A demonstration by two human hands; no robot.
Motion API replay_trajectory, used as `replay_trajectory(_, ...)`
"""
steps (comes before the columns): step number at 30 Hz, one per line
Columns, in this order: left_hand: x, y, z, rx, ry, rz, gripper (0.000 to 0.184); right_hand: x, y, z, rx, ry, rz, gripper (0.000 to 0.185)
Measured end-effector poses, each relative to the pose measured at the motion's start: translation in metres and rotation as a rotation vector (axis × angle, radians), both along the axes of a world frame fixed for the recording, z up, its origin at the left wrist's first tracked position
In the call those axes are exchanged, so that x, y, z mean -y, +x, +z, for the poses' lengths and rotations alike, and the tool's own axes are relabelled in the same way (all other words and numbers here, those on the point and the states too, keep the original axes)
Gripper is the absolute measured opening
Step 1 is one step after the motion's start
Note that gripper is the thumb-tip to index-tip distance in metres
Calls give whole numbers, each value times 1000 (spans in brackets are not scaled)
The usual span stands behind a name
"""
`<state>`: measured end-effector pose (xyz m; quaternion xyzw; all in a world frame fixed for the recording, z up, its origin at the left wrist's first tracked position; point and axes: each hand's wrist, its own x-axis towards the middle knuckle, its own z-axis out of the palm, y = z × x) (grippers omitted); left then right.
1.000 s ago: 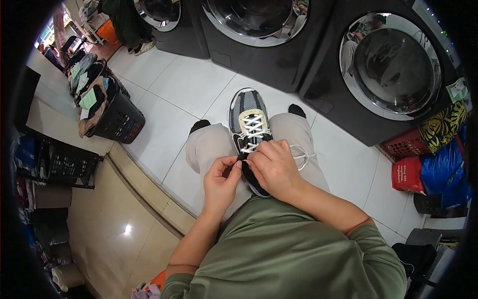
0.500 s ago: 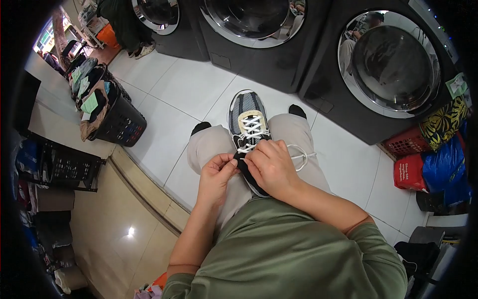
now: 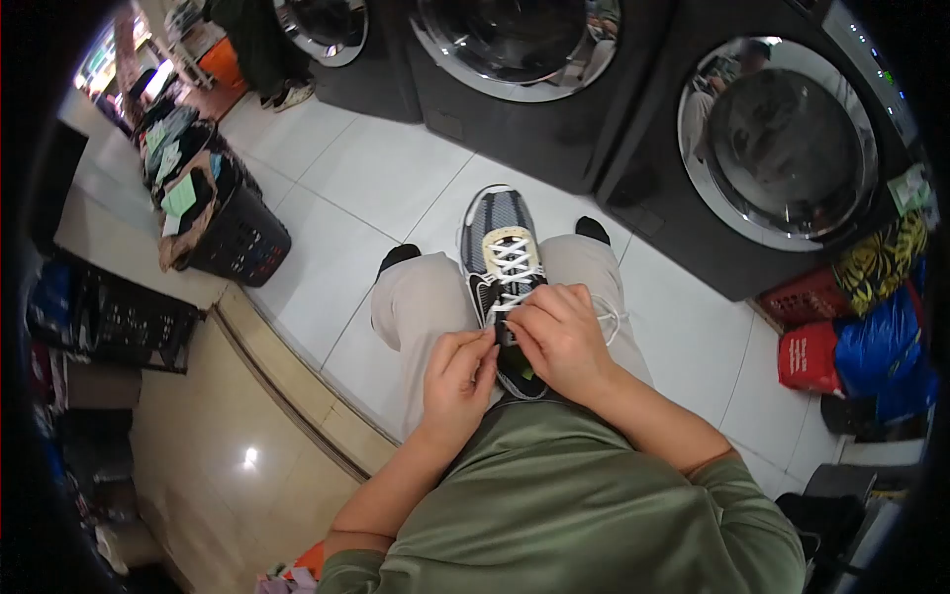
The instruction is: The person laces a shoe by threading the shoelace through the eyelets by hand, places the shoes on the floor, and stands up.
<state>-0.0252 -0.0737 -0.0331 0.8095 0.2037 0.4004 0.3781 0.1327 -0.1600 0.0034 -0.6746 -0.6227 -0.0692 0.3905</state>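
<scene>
A grey and black sneaker (image 3: 498, 223) rests on my lap between my knees, its toe pointing away from me. White laces (image 3: 511, 262) criss-cross over its tongue, and a loose loop hangs to the right. My left hand (image 3: 461, 381) is at the left edge of the shoe's opening, thumb and fingers pinched together; what they pinch is too small to tell. My right hand (image 3: 562, 339) lies over the right side of the opening with fingers curled in, hiding the upper eyelets. Its grip is also hidden.
Dark front-loading washers (image 3: 633, 148) stand ahead. A black laundry basket (image 3: 237, 233) full of clothes is at the left, near a raised floor edge (image 3: 297, 391). Red (image 3: 807, 356) and blue bags (image 3: 876, 342) sit at the right. A person's legs (image 3: 247, 45) show at the upper left.
Both hands have moved slightly right and toward me along with the shoe. The shoe's opening shows more between them, with a green patch inside now visible.
</scene>
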Motion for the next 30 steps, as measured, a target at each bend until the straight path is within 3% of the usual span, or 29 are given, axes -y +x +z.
replay_trajectory(5, 1, 0, -1, 25, 166, -27, 23, 2, 5, 0, -33, -61, 14, 15)
replay_trajectory(10, -1, 2, -2, 61, 145, -15, 26, 1, 3, -2, -38, -118, -20, 19)
replay_trajectory(22, -6, 6, -7, 80, -144, 70, 21, -2, -17, -24, -137, 28, -147, 16)
replay_trajectory(25, -9, 9, -12, 91, -267, 78, 19, -4, -18, -21, -85, 51, -125, 18)
replay_trajectory(30, -19, 10, -18, 65, -858, -37, 14, -9, -17, -19, -53, 91, -122, 17)
